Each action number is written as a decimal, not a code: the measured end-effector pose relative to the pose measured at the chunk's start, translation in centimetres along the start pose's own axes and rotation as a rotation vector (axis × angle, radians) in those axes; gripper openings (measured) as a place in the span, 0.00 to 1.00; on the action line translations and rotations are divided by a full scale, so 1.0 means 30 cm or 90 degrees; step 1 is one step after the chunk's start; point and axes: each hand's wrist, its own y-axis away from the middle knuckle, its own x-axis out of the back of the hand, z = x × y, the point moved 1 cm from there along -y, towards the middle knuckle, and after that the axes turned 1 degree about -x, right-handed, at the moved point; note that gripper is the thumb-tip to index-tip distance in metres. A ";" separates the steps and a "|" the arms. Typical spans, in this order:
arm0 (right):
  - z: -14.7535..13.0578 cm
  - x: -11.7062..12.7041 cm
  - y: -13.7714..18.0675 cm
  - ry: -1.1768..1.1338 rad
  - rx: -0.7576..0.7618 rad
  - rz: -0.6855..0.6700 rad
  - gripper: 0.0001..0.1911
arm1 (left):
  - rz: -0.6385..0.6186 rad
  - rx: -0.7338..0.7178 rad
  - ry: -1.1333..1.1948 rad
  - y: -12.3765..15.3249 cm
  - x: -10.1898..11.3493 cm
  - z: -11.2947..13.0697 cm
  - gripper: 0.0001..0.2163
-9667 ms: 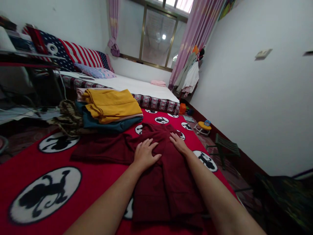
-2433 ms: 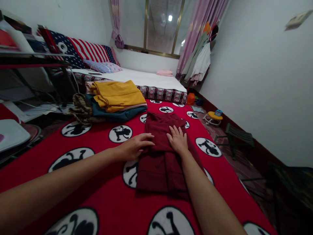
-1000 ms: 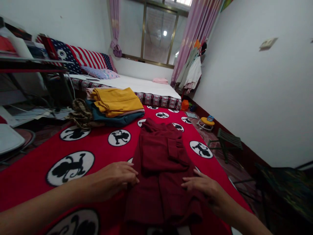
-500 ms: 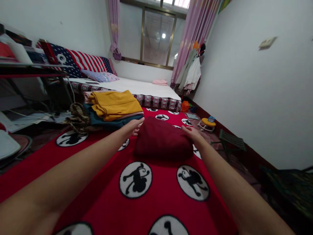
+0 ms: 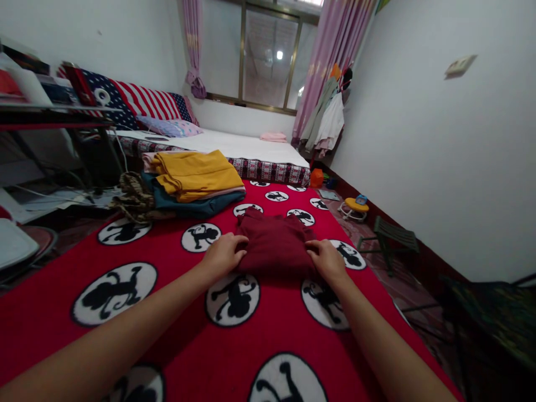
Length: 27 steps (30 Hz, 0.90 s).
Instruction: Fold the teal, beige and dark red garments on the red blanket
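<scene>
A dark red garment (image 5: pixel 274 243), folded into a small thick bundle, lies on the red blanket (image 5: pixel 176 301) with black-and-white monkey circles. My left hand (image 5: pixel 223 254) grips the bundle's near left corner with curled fingers. My right hand (image 5: pixel 327 259) grips its near right corner the same way. Both forearms stretch out across the blanket toward it.
A stack of folded clothes (image 5: pixel 190 181), yellow on top of teal, sits at the blanket's far left, beside a patterned brown cloth (image 5: pixel 134 198). Beyond are a mattress (image 5: pixel 234 146), a window and pink curtains. A small green stool (image 5: pixel 391 237) and toys stand by the right wall.
The long garment was folded over away from me into a compact bundle. Both hands have come back to its near corners and closed on them.
</scene>
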 end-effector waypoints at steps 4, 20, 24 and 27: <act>-0.127 0.042 0.013 0.131 0.092 0.040 0.18 | 0.093 -0.136 -0.147 -0.006 0.057 0.154 0.13; -0.080 -0.179 -0.194 0.049 0.123 -0.241 0.28 | -0.095 -0.021 -0.125 -0.290 -0.220 -0.006 0.32; 0.020 -0.178 -0.194 0.003 0.033 -0.013 0.24 | -0.003 0.068 -0.087 -0.274 -0.227 -0.034 0.30; 0.057 -0.175 -0.178 -0.014 0.001 0.065 0.25 | 0.076 0.114 -0.053 -0.262 -0.225 -0.058 0.28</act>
